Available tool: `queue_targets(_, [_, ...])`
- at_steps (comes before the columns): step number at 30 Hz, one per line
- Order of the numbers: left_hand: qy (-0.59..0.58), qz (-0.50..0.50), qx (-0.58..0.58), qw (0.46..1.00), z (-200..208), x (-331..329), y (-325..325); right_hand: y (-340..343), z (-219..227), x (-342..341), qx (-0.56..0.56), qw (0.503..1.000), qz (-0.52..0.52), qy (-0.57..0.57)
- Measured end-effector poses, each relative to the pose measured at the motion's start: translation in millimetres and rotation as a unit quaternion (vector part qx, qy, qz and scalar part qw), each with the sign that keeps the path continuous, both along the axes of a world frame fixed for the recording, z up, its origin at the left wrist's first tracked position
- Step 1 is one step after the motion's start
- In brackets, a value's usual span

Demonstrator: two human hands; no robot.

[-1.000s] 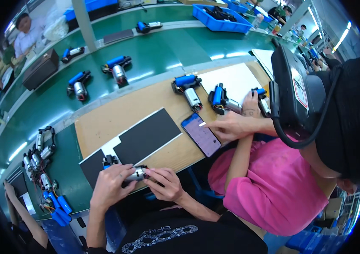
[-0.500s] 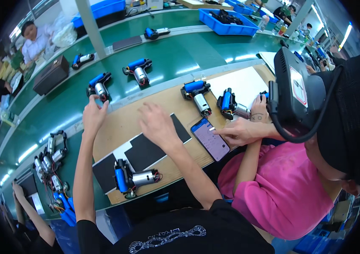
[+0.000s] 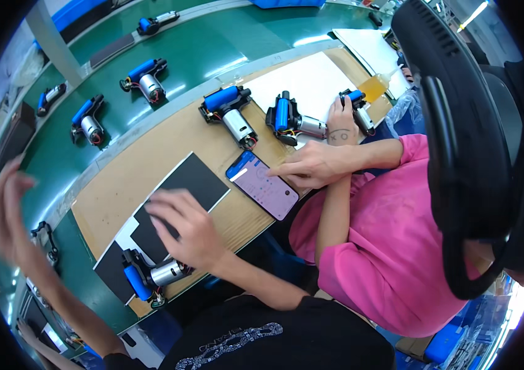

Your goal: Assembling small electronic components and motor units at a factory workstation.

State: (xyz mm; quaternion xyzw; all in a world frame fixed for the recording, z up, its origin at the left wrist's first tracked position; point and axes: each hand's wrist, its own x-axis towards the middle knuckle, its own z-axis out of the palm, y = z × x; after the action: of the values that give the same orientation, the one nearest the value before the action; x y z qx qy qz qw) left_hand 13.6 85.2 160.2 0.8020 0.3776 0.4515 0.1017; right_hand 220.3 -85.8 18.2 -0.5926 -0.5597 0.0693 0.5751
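My right hand [image 3: 188,229] lies palm down on a black mat [image 3: 183,185] on the brown bench top [image 3: 132,166], fingers spread, holding nothing. Just in front of it sits a blue-and-silver motor unit [image 3: 151,276] at the bench's near edge, close to my wrist and apart from my fingers. My left hand [image 3: 8,209] hangs raised and blurred at the far left over the green belt [image 3: 58,160], fingers apart and empty. The nearest unit on the belt [image 3: 87,121] is well beyond it.
A co-worker in a pink shirt [image 3: 385,246] on my right taps a phone [image 3: 264,185] with one hand [image 3: 311,165] and holds a unit [image 3: 357,110] with the other. More blue units [image 3: 230,110] [image 3: 291,120] [image 3: 146,77] lie across the bench and belt.
Both hands let go of the motor unit at the near edge. My left hand reached out to the belt, then drew back left, empty. My right hand settled on the black mat.
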Motion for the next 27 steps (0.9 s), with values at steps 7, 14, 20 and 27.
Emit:
queue_targets(7, [0.348, 0.160, -0.190, 0.904, -127, 113, 136, 203, -13, 52, -0.117, 0.969, -0.206, -0.066])
queue_targets(14, [0.324, 0.184, -0.168, 0.913, -167, 169, 177, 262, -53, 108, -0.171, 0.923, -0.327, -0.109])
queue_targets(20, [0.268, 0.202, -0.180, 0.925, -175, 162, 192, 267, -37, 122, -0.203, 0.935, -0.285, -0.065])
queue_targets(27, [0.218, 0.127, -0.210, 0.945, -147, 191, 143, 239, -38, 137, -0.119, 0.934, -0.338, -0.014])
